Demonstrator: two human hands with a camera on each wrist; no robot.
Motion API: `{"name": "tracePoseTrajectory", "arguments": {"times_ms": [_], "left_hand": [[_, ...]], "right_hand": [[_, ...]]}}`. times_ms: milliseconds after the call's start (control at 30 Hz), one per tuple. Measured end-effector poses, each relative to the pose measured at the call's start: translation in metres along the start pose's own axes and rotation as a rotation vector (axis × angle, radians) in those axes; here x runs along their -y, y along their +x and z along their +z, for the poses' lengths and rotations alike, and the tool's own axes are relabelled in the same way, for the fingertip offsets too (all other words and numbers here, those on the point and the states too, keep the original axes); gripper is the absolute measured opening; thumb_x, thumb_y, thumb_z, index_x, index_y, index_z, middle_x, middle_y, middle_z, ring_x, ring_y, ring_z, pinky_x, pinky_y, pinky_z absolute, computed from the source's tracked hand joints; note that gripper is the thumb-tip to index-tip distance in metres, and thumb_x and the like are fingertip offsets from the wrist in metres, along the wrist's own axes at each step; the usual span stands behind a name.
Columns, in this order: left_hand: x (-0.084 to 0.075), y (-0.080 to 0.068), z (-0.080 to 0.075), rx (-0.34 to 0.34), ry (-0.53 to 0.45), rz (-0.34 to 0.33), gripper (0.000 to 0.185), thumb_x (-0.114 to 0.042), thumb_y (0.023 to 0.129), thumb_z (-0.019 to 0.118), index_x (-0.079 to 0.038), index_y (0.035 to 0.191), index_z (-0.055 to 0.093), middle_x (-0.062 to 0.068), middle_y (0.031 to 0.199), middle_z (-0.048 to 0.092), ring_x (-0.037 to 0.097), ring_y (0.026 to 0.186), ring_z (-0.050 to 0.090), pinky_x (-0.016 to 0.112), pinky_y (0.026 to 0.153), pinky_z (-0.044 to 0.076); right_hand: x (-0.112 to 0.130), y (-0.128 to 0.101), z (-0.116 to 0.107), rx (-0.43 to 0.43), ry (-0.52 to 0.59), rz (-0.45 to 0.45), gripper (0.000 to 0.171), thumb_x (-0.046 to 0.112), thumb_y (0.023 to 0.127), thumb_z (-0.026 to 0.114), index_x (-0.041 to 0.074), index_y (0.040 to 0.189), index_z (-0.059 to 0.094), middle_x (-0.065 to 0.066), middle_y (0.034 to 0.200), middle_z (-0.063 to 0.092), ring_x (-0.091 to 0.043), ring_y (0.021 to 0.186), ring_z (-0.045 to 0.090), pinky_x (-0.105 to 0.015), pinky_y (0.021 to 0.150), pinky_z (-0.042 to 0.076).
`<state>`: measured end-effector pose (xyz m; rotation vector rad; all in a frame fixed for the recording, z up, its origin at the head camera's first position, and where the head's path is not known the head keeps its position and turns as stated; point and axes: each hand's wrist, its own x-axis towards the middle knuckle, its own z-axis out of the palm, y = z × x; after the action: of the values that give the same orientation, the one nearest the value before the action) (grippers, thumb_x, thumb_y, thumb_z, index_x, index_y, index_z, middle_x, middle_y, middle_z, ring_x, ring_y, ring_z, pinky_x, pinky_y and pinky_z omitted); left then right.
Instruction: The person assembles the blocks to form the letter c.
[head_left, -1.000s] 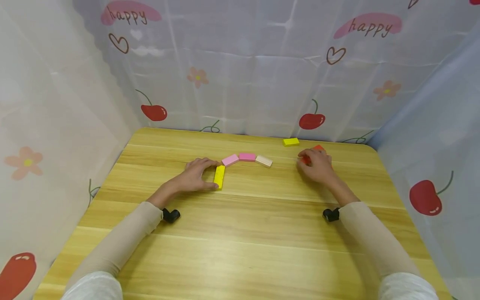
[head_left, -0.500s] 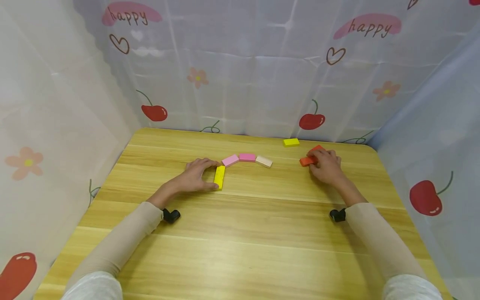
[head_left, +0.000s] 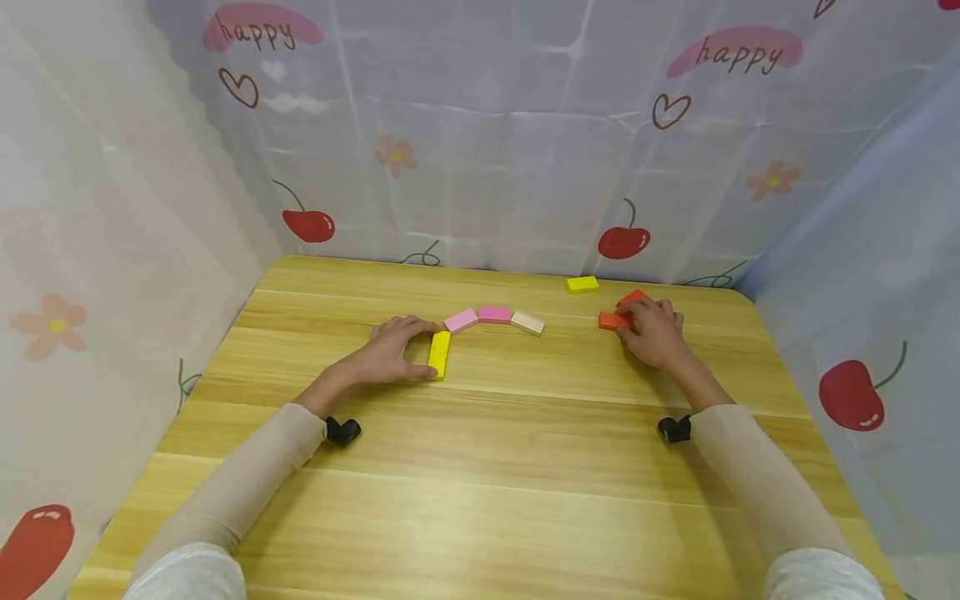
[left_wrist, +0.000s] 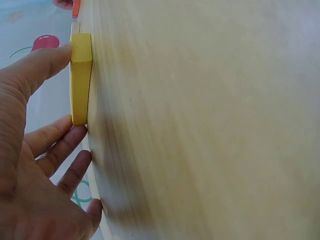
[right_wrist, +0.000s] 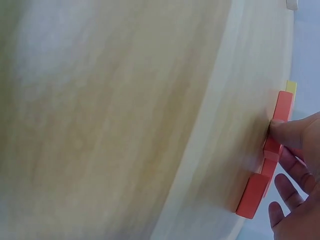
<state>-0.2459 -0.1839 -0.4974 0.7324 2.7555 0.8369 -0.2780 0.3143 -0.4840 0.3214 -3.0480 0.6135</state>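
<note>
On the wooden tabletop, my left hand pinches a yellow block at its two ends between thumb and forefinger. The left wrist view shows that yellow block lying along the fingertips. Farther right, my right hand pinches a red block between thumb and fingers. Behind it a second red block is partly covered by the hand. In the right wrist view another red block lies beyond the pinched red block. A light pink block stands by the yellow block's far end.
A darker pink block and a pale wood-coloured block continue a curved row from the light pink one. Another yellow block lies near the table's back edge. A printed curtain rises behind.
My right hand has shifted right, and the red block it pinches now shows to the left of its fingers. My left hand and the row of blocks have stayed put.
</note>
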Motion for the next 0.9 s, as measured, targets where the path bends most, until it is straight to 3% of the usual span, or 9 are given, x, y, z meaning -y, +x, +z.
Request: {"name": "tracePoseTrajectory", "arguments": {"times_ms": [667,900], "left_hand": [[0.000,-0.001,-0.001,-0.002,0.005,-0.002,0.077,-0.048,0.086,0.087,-0.025,0.154,0.057,0.004,0.155,0.058,0.033,0.142,0.048,0.063,0.114,0.028],[0.000,-0.001,-0.001,-0.002,0.010,0.008,0.077,-0.049,0.087,0.086,-0.023,0.154,0.057,0.005,0.155,0.058,0.034,0.142,0.048,0.064,0.114,0.028]], "right_hand": [[0.014,-0.008,0.009,-0.028,0.035,0.026,0.038,0.029,0.097,0.072,0.001,0.123,0.066,-0.020,0.115,0.068,-0.040,0.112,0.045,-0.058,0.094,0.028],[0.015,-0.012,0.013,-0.031,0.031,0.020,0.038,0.030,0.096,0.070,0.002,0.122,0.066,-0.018,0.112,0.069,-0.038,0.111,0.047,-0.057,0.092,0.028]]}}
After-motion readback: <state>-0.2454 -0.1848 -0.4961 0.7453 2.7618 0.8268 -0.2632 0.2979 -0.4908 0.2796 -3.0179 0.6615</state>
